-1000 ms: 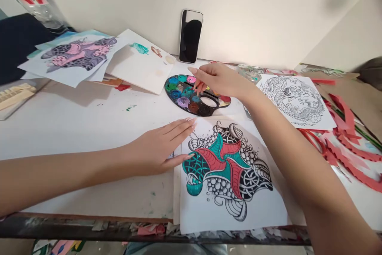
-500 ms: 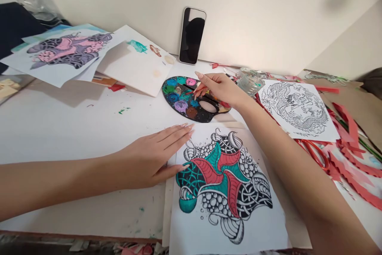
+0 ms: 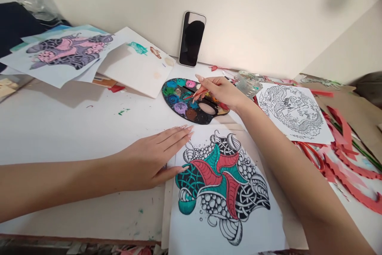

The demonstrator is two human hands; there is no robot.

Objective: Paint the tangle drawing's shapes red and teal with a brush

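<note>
Right-hand grip: here it is, the right hand [image 3: 216, 90] pinched closed, thumb and fingers on a slim red-handled brush [image 3: 191, 96], no slack to be seen.
Brush line: the handle slants out of the fingers leftward and a touch toward the table's near edge; the tip is over the dark middle of the palette, and whether it meets paint I cannot tell.
Palette: directly beneath that grip, the black oval palette [image 3: 204, 119], its long axis running mostly left to right, its thumb hole toward the near side, the whole thing set in from the table's far edge.
Left hand: the left hand [image 3: 156, 151] lies flat, fingers straight and close together, nothing grasped; fingertips touch the upper left corner of the patterned sheet, thumb on its left edge.
Patterned sheet: from the right-hand grip it lies toward the near edge; the patterned sheet [image 3: 221, 179], part teal and red, has its long axis running from the palette side to the near edge. The left hand is the nearer one, touching it; the right is nearer the palette, its forearm passing over the sheet's right side.
Right of the palette: a clear glass container [image 3: 249, 84], then the dragon drawing [image 3: 294, 111], with red paper strips [image 3: 352, 187] toward the right edge.
Far edge: a phone [image 3: 192, 40] leans upright on the wall behind the white table [image 3: 74, 139].
Far left corner: a pink-and-purple picture [image 3: 70, 52] tops some papers.
</note>
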